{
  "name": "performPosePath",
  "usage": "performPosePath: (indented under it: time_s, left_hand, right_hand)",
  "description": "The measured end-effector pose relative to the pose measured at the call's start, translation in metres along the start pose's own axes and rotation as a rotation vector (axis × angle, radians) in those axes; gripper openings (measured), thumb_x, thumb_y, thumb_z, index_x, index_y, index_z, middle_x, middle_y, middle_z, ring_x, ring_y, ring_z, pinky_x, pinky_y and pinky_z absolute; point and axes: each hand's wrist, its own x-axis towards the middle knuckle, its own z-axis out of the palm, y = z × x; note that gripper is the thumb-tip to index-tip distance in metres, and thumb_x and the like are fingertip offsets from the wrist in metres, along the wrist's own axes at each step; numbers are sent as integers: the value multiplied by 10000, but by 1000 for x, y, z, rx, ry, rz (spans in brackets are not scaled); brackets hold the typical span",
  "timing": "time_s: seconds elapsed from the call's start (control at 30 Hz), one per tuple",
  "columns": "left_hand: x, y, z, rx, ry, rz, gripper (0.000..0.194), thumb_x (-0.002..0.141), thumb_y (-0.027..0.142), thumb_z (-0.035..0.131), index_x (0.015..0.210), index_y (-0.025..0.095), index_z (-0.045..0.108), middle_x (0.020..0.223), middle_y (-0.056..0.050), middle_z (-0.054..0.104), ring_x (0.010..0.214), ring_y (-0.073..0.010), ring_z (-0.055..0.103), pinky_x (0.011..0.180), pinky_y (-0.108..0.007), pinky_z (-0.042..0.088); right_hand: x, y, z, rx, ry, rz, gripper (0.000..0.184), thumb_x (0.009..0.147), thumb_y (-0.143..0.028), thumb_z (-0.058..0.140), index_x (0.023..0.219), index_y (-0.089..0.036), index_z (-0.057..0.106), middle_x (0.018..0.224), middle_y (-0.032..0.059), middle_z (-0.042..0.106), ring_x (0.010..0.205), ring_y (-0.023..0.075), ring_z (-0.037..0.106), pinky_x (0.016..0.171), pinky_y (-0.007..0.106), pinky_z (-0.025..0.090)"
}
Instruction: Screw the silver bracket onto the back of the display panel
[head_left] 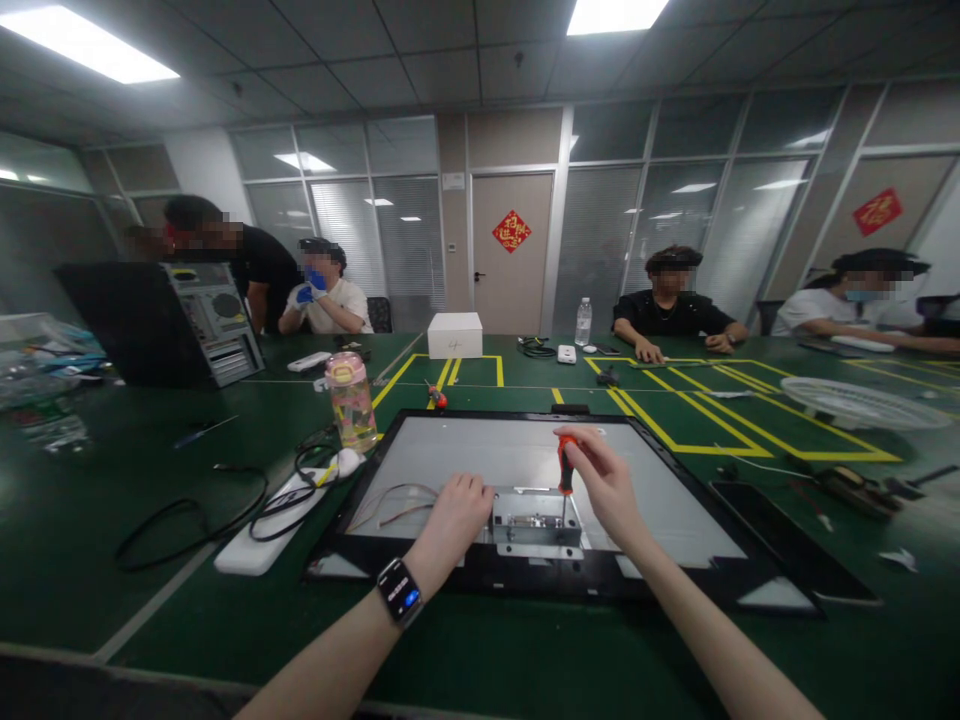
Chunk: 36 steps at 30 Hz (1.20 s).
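A flat monitor panel (675,520) with a black frame lies face down on the green table in front of me. A small metal bracket (534,522) sits at its lower middle. My right hand (604,480) is closed round a screwdriver (565,470) with an orange and black handle, held upright with its tip on the bracket. My left hand (454,515), a smartwatch on the wrist, rests with curled fingers on the panel at the bracket's left edge. Thin wires (390,505) lie on the panel left of it.
A pink-capped bottle (351,402), a white keyboard (262,530) and black cables (195,520) lie at left. A computer case (210,320), white box (454,335), water bottle (583,322) and fan grille (862,402) stand farther off. A black panel (795,540) lies right. Several people sit round the table.
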Motion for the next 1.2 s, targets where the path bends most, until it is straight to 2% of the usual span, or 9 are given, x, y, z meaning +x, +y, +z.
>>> performPosePath:
  time_s: [0.17, 0.3, 0.53, 0.67, 0.8, 0.93, 1.0, 1.1, 1.2]
  left_hand:
    - [0, 0, 3, 24, 19, 4, 139, 878, 43, 483, 888, 132, 589, 873, -115, 632, 830, -248, 595, 722, -353, 425]
    - [-1, 0, 5, 23, 27, 3, 145, 871, 33, 485, 889, 130, 592, 873, -121, 627, 827, -258, 589, 718, -361, 423]
    - [-2, 2, -1, 2, 5, 5, 128, 864, 34, 498, 894, 117, 590, 879, -128, 619, 835, -269, 586, 731, -374, 435]
    - [-6, -9, -4, -176, 20, -39, 119, 886, 78, 497, 927, 149, 584, 926, -91, 614, 898, -242, 574, 784, -351, 438]
    - [-11, -26, 2, -447, 75, -66, 150, 916, 152, 463, 942, 168, 610, 942, -64, 610, 939, -214, 560, 835, -320, 444]
    - [-9, -29, 7, -673, 153, -120, 280, 933, 138, 371, 1095, 172, 597, 1046, -77, 596, 1018, -201, 546, 921, -324, 427]
    - [-8, -27, 7, -768, 181, -138, 314, 945, 172, 353, 1181, 176, 560, 1127, -86, 582, 1069, -199, 535, 971, -334, 407]
    - [-8, -25, 5, -886, 157, -137, 383, 957, 346, 390, 1297, 194, 479, 1288, -94, 528, 1180, -218, 491, 1040, -358, 362]
    - [-10, -26, 5, -909, 56, -101, 477, 938, 472, 410, 1330, 205, 457, 1341, -94, 504, 1212, -234, 477, 1053, -370, 350]
  right_hand:
    - [-1, 10, -2, 122, 59, 121, 98, 786, -337, 678, 838, -259, 706, 837, 22, 612, 760, 185, 579, 686, 317, 478]
    - [0, 18, -3, 282, -39, 223, 228, 852, -402, 597, 999, -245, 674, 898, 49, 672, 829, 201, 632, 768, 353, 502]
    - [-1, 5, -2, 185, -98, 146, 252, 860, -423, 571, 1017, -250, 662, 908, 54, 679, 817, 217, 632, 806, 392, 488]
    - [-2, -2, 2, 92, -62, 94, 168, 812, -369, 641, 933, -260, 681, 876, 44, 615, 785, 207, 592, 730, 363, 493]
    - [-2, -1, 1, 32, -8, 14, 76, 767, -309, 688, 824, -258, 690, 839, 30, 548, 756, 193, 551, 697, 340, 484]
    - [-1, 7, -5, 30, -48, 28, 221, 871, -352, 546, 989, -251, 703, 1025, 67, 618, 936, 226, 589, 832, 381, 475]
    - [0, 8, -7, 29, -51, 61, 269, 886, -359, 523, 1078, -249, 677, 997, 66, 647, 923, 225, 611, 835, 389, 481]
    - [1, 7, -6, -21, -14, 52, 273, 840, -364, 593, 1070, -243, 678, 919, 54, 644, 845, 207, 609, 770, 358, 496]
    - [3, 7, -6, -13, 39, 38, 195, 770, -348, 675, 926, -235, 705, 878, 38, 613, 776, 184, 582, 703, 324, 490]
